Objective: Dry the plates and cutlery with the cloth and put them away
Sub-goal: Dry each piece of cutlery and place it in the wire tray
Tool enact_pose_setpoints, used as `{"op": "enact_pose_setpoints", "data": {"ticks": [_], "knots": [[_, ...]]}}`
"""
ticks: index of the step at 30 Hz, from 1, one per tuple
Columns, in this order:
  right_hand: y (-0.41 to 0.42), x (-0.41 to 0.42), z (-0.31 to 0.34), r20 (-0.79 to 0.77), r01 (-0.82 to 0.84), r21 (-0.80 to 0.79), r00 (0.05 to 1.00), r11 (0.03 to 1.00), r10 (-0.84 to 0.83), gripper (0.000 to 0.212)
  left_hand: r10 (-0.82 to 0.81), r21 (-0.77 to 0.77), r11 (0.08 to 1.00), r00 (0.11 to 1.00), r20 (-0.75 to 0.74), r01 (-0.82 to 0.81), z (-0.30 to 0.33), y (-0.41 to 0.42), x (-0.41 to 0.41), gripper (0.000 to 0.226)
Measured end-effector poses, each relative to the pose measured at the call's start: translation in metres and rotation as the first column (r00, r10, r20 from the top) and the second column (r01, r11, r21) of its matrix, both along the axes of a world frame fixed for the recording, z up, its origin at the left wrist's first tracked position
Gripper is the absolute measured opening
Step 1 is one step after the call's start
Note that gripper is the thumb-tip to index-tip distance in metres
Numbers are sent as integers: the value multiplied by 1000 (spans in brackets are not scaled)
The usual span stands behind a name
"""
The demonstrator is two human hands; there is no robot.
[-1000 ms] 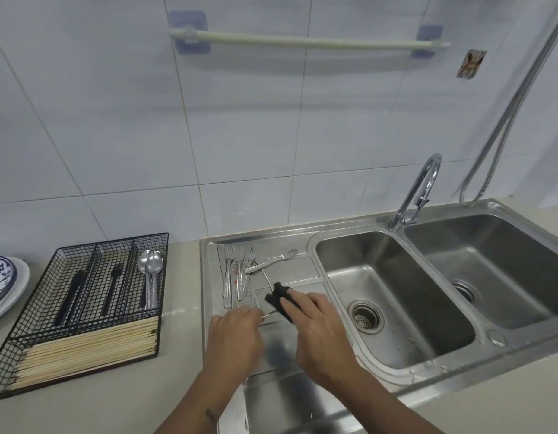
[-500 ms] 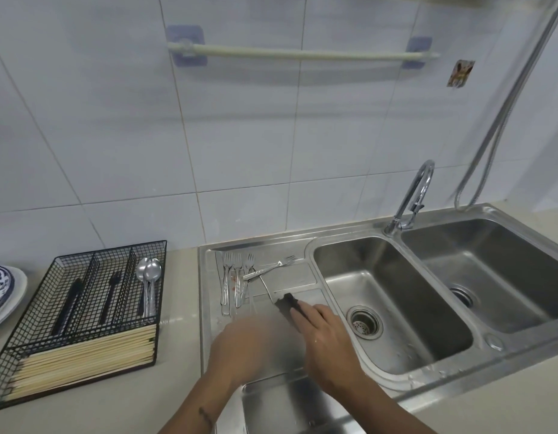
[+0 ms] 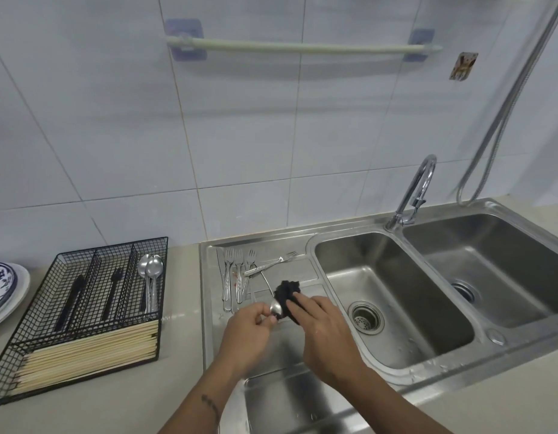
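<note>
Steel spoon (image 3: 276,308) over the draining board (image 3: 290,349), pinched in our left hand (image 3: 246,332); our right hand (image 3: 321,327), gripping the black cloth (image 3: 287,292), should wipe bowl through handle.

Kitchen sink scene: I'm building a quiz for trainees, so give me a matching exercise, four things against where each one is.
Things:
1. spoon
2. dark cloth
3. forks
4. chopsticks

Places:
A. near compartment of the wire basket
B. in the right hand
C. lying on the steel drainboard
D. in the left hand

Pairs: 1-D, 2-B, 3-C, 4-A
</note>
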State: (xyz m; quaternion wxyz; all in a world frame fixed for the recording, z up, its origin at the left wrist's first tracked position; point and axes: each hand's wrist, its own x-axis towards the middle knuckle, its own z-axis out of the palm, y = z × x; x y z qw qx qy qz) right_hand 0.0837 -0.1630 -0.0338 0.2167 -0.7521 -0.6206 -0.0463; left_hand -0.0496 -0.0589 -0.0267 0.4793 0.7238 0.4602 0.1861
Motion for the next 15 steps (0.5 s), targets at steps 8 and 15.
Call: {"op": "enact_pose_setpoints", "data": {"ticks": [8,15], "knots": [[3,-6,4,-4,-3,28,1000,1000,3,59,11,-132,991,995,102,3,3,1,-2,15],[6,2,16,-139,103,96,986,990,-90,62,270,-268,938,949,162,-221,5,5,-1,17]]}}
